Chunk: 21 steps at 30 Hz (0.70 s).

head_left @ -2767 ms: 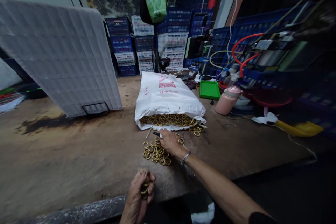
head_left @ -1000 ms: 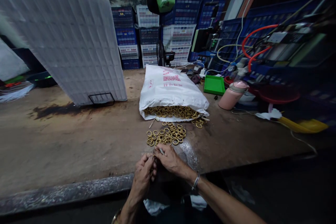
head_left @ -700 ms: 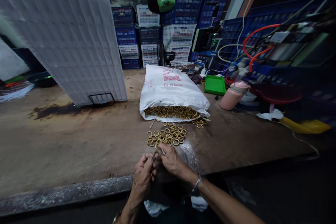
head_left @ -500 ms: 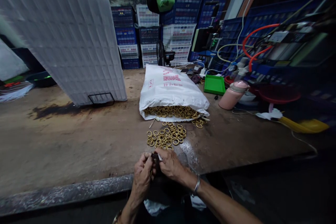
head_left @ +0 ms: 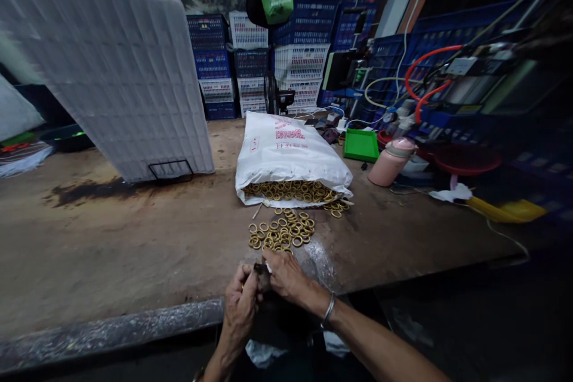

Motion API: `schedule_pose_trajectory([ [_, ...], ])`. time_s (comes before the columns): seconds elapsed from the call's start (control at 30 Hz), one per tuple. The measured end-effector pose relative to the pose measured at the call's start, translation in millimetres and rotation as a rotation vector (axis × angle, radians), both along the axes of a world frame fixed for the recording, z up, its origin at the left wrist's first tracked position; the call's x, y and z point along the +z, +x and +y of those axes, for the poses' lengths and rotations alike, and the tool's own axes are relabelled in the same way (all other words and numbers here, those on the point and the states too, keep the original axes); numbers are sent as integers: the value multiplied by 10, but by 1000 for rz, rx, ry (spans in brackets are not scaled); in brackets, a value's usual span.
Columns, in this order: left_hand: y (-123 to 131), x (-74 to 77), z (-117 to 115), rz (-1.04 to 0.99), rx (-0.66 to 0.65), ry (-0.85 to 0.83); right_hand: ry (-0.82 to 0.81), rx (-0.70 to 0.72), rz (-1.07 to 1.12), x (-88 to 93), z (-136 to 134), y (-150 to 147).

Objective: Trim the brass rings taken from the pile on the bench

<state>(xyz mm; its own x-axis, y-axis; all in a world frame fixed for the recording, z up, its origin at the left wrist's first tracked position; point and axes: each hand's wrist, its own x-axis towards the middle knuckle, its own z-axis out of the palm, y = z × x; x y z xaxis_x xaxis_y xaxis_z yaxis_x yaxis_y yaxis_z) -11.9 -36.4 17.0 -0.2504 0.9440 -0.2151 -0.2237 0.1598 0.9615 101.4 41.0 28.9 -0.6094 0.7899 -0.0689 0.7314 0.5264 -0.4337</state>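
At the table's front edge, my left hand (head_left: 240, 298) is closed in a pinch, its thumb and fingers against a small dark piece (head_left: 260, 270). A hint of yellow shows between those fingers, too small to name. My right hand (head_left: 289, 277), with a silver bangle on the wrist, grips the same dark piece from the other side; a bit of white shows by its fingertips. Just beyond the hands lies a loose pile of brass rings (head_left: 282, 233). Behind it, a white woven sack (head_left: 290, 158) lies on its side, its open mouth full of more rings.
A pale ribbed panel (head_left: 134, 83) stands in a black wire stand (head_left: 171, 171) on the left. To the right are a green tray (head_left: 360, 144), a pink bottle (head_left: 392, 162), a red bowl (head_left: 468, 160) and a yellow scoop (head_left: 508, 210). Stacked crates (head_left: 301, 61) line the back.
The whole view has shifted slightly, with things on the table now a little farther left. My hands stay together at the dark piece, with only small finger movement.
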Motion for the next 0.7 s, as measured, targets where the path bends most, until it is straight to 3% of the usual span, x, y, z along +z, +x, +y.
schedule_pose_trajectory([
  [0.23, 32, 187, -69, -347, -16, -77, 161, -98, -89, 106, 317, -58],
  [0.5, -143, -45, -19, -498, 55, -57, 212, -170, -84, -112, 717, -435],
  [0.7, -234, -49, 50, -624, 84, -65, 222, -176, -95, -289, 830, -580],
])
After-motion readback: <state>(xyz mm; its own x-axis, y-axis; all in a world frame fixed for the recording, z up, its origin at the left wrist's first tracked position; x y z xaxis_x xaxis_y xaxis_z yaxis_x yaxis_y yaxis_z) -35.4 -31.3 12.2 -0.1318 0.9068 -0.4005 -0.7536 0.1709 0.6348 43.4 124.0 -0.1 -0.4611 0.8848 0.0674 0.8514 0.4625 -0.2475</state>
